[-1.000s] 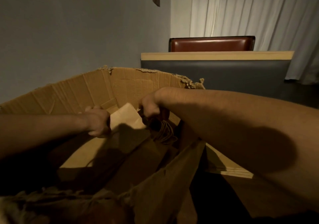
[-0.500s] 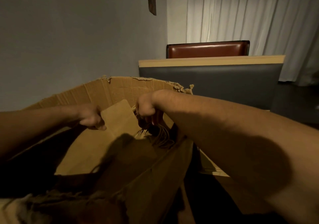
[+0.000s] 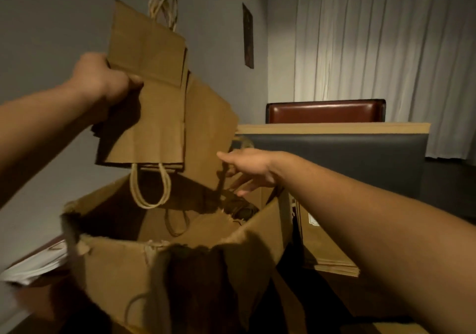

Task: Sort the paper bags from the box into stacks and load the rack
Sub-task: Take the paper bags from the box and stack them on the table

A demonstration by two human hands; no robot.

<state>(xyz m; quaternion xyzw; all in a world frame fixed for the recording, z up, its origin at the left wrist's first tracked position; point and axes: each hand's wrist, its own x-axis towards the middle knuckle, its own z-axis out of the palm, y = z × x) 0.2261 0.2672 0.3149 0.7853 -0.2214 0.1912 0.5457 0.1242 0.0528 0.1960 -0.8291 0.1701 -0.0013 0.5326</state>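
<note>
Head view: the left hand grips a bundle of paper bags held above the torn box, their handles dangling. The right hand, fingers spread and holding nothing, reaches toward the bundle's edge. One flat stack lies on the table beside the box. More bags appear to remain inside; no rack shows, so loading seems not yet begun.

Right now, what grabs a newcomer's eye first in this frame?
The bundle of brown paper bags lifted high over the torn cardboard box, gripped by the left hand, twine handles dangling. Next, the right hand, fingers spread, reaching toward the box's far side. A flat stack of bags lies right of the box.
</note>
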